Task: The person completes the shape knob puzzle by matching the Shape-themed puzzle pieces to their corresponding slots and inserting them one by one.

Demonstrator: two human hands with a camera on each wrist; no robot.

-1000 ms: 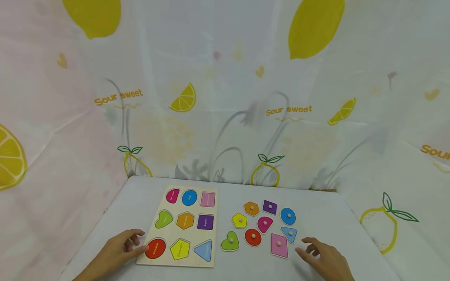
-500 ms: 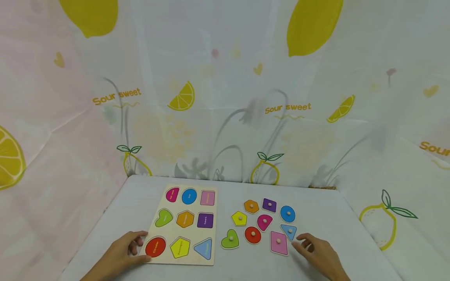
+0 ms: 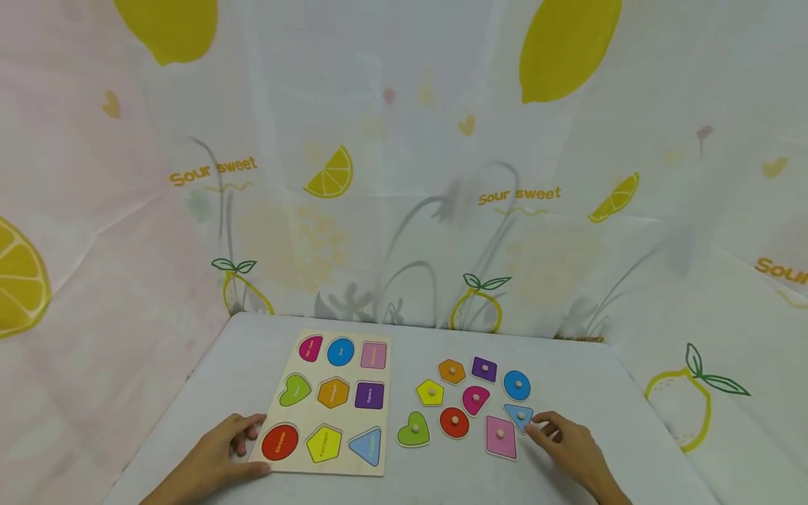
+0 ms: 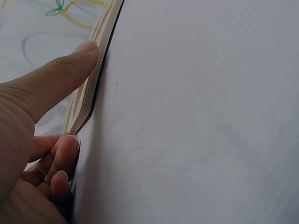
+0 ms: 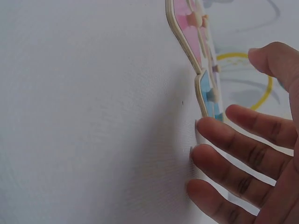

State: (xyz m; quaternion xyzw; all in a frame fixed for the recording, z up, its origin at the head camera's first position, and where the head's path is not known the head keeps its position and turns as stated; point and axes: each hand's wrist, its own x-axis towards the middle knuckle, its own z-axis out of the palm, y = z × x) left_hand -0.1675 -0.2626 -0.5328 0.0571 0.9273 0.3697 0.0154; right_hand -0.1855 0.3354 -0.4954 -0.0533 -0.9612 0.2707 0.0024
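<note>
In the head view, a wooden board [image 3: 296, 414] with coloured shape pictures lies at the left. My left hand [image 3: 211, 456] grips its near left corner, the thumb along the near edge and the fingers by the left edge. The left wrist view shows that thumb on the side of the board [image 4: 91, 84]. My right hand [image 3: 573, 449] is beside the light blue triangle piece [image 3: 515, 412], fingers loosely spread and holding nothing. The right wrist view has the fingertips close to the triangle piece [image 5: 204, 88]; contact cannot be told. Left of it lies the pink rectangle piece [image 3: 495, 446].
Several other knobbed pieces lie right of the board: green heart [image 3: 409, 438], red circle [image 3: 449, 428], yellow pentagon [image 3: 426, 400], magenta half round [image 3: 471, 405], orange hexagon [image 3: 447, 376], purple square [image 3: 480, 374], blue oval [image 3: 514, 393]. A lemon-printed cloth [image 3: 404, 231] stands behind the white table [image 3: 618, 393].
My left thumb has shifted from the board's red circle picture to the near edge. My right hand has moved leftward, closer to the triangle piece.
</note>
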